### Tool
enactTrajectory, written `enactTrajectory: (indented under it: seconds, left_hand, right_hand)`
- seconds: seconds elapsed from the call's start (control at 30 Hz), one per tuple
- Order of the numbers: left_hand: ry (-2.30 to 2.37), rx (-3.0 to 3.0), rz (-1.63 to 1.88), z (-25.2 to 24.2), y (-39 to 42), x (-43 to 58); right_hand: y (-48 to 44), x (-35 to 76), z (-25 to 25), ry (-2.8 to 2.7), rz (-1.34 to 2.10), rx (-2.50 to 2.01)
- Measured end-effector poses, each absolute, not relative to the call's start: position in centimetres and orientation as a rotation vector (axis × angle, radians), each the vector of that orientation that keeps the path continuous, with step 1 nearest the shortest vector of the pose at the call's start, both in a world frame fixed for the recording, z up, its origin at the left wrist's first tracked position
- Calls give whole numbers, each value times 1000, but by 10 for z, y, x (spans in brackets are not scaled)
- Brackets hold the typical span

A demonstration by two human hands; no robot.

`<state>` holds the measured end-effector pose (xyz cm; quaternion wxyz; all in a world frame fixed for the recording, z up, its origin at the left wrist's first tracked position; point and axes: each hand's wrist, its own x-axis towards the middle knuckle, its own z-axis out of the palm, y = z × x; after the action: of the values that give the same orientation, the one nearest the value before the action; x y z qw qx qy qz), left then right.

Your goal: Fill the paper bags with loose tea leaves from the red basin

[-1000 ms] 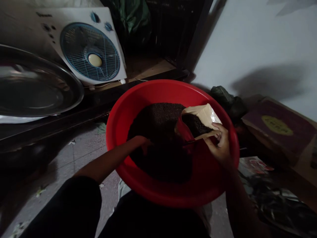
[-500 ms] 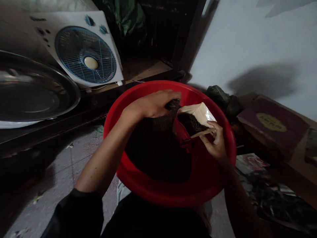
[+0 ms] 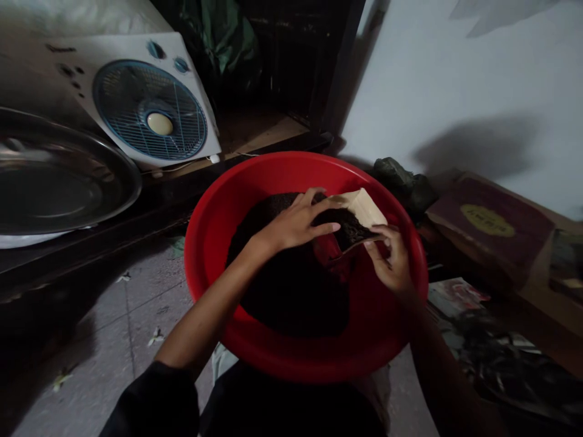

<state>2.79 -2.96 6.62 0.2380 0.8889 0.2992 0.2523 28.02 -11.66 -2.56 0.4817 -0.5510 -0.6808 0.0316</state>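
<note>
A big red basin (image 3: 255, 182) sits in front of me, holding a heap of dark loose material (image 3: 282, 285). Over its right half is a pouch (image 3: 362, 209), red outside and pale inside, open at the top and part filled with the same dark stuff. My right hand (image 3: 392, 261) pinches the pouch's near edge and keeps it open. My left hand (image 3: 298, 221) lies flat over the pouch's mouth, fingers stretched out and touching the dark material there.
A white box fan (image 3: 150, 115) leans at the back left beside a large steel tray (image 3: 59, 176). Dark red boxes (image 3: 492, 218) and printed papers (image 3: 460, 297) lie at the right by the pale wall. Tiled floor (image 3: 113, 315) shows at lower left.
My left hand came up out of the heap with a handful, carried it to the pouch, and now rests spread over the pouch's mouth. The right hand kept its hold.
</note>
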Motion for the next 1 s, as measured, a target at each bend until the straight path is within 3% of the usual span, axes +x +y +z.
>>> enactTrajectory:
  seconds: [0.13,0.27,0.37,0.63,0.83,1.0]
  left_hand:
    - [1283,2325,911,42,-76,39]
    - [1327,2404,574,21,-94,54]
    - [1313,2435,559,9,-81,48]
    - [1402,2086,1441,32,-34,-2]
    - [824,2437,938,27,-44,3]
    - [707,2707,977,17,-51,-3]
  right_hand:
    - [-101,277,4,-1685,-184,-1415]
    - [-81,263,19,-1630,-352,-1417]
    - [-81,249,21,-1680,-341,-1368]
    - [-109,220,16,-1922,-296,-1152]
    - [-110,216,21,-1854,-329,-1245]
    - [-88,262,38,-2024,-188,-1242]
